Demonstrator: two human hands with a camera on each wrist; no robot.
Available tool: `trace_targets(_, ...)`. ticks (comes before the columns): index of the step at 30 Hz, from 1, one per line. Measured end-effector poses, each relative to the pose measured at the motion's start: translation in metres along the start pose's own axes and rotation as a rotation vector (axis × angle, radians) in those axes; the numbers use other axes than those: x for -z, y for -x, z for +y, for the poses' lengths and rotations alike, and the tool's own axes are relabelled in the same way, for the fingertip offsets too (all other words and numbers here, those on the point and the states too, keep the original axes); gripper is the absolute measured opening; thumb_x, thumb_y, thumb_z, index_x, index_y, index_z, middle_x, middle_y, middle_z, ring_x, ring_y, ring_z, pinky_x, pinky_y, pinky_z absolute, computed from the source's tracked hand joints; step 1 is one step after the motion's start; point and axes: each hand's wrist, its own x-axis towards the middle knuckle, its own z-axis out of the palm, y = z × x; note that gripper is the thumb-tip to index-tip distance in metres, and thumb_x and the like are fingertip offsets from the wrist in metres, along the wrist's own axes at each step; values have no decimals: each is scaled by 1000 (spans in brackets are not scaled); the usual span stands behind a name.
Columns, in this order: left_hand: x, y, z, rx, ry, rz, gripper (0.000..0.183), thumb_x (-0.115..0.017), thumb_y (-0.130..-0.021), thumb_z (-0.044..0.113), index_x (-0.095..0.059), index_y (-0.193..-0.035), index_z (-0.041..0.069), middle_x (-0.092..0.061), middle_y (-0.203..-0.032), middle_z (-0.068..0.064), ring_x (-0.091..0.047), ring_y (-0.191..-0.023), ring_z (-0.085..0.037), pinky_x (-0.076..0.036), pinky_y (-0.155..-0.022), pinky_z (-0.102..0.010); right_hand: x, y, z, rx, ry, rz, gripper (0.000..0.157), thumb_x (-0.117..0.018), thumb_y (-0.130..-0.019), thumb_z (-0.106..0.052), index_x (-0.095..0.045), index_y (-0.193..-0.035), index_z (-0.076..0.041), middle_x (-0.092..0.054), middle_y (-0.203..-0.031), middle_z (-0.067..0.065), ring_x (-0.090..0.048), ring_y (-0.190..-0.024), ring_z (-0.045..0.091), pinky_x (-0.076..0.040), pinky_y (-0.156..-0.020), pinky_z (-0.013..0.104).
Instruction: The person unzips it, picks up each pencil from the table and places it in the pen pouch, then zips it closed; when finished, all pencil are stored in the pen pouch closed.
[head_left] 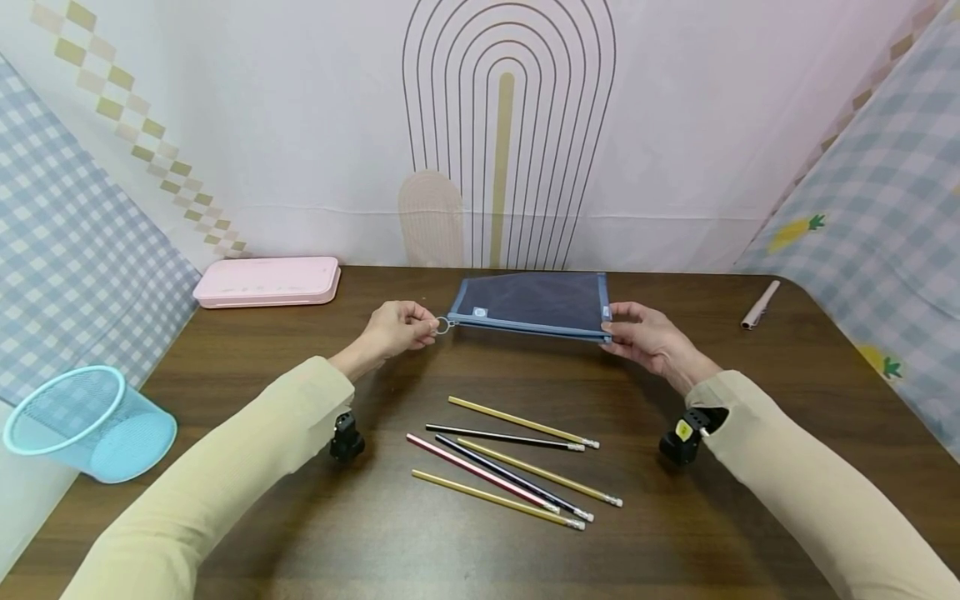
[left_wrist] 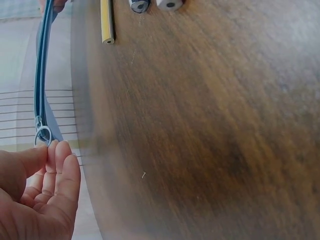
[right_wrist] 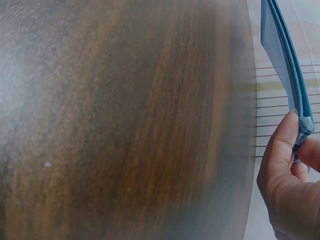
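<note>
A dark blue mesh zip pouch [head_left: 532, 298] with lighter blue edging is held up near the back of the table. My left hand [head_left: 401, 325] pinches the ring [left_wrist: 50, 134] of the zip pull between thumb and fingertips. The zip slider sits at the pouch's left end. At the other end, my right hand [head_left: 645, 337] pinches the pouch's near right corner, the thumb on one face and fingers on the other. Several pencils with white eraser ends lie on the table below, among them a yellow pencil [head_left: 517, 419] and a red pencil [head_left: 480, 472].
A pink pencil case [head_left: 268, 282] lies at the back left of the wooden table [head_left: 697, 533]. A blue mesh pencil cup [head_left: 135, 433] stands tilted in view at the left edge. Back right lies a pale pink pen [head_left: 761, 304]. Patterned cloth borders the back and sides.
</note>
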Motion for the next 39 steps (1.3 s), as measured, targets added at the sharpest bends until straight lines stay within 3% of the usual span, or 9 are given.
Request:
trace_targets(24,2,-1,-4,23,16,-33,17,-57,-93,6,-59,-100,-10,-68,-85,-15,-63,-68,-6,-57,-72,-26,2,-1,-1,-29,4,24,27,-54,-93,-1,-44,-116,-12,-62,-75,-1,-60,-67,8,-55,-65,19)
trace_targets(29,3,-3,-6,34,64,-43,16,-56,-94,5,-57,-99,-10,-66,-78,-7,-62,-67,-5,-57,-72,-26,2,-3,-4,-21,5,20,26,-53,-94,-1,-43,-115,-12,-62,-75,-1,-60,-66,8,-55,-64,19)
trace_targets(34,6,-4,-11,70,138,-65,16,-54,-94,4,-56,-100,-10,-65,-79,-6,-62,-70,-8,-56,-73,-25,-2,-5,-8,-17,0,1,23,-51,-94,0,-44,-111,-14,-62,-75,-1,-60,-67,8,-54,-65,19)
trace_targets(39,7,-3,-14,77,152,-85,16,-56,-94,6,-57,-102,-8,-66,-81,-4,-65,-75,-11,-56,-76,-27,-3,-3,-7,-10,-42,-13,21,-50,-94,1,-45,-107,-15,-61,-75,-1,-60,-67,8,-54,-63,18)
